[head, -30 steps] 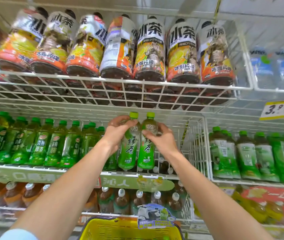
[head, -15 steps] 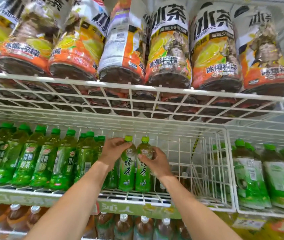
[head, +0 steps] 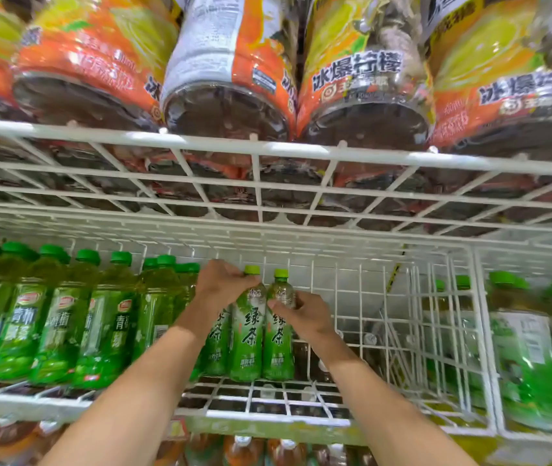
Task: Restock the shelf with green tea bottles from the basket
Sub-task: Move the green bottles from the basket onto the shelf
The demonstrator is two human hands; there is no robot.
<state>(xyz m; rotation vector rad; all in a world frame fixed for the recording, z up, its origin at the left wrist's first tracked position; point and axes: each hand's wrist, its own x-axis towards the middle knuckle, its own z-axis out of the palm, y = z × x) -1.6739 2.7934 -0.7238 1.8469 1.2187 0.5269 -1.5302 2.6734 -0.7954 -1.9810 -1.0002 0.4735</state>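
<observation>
Gripping left bottle (head: 246, 338) at the neck: left hand (head: 226, 287), fingers curled. Right hand (head: 301, 316) grips right bottle (head: 278, 348), touching it. Both upright on shelf (head: 268, 415) below hands.

Bright, even light — blurred, warped edges

Left hand (head: 222, 287) and right hand (head: 305, 317) have pushed the green tea bottles (head: 247, 334) deeper onto the wire shelf (head: 268, 414).

Green-labelled tea bottles (head: 247, 334), white wire shelf (head: 268, 413), orange-yellow bottles (head: 362, 79) above.
</observation>
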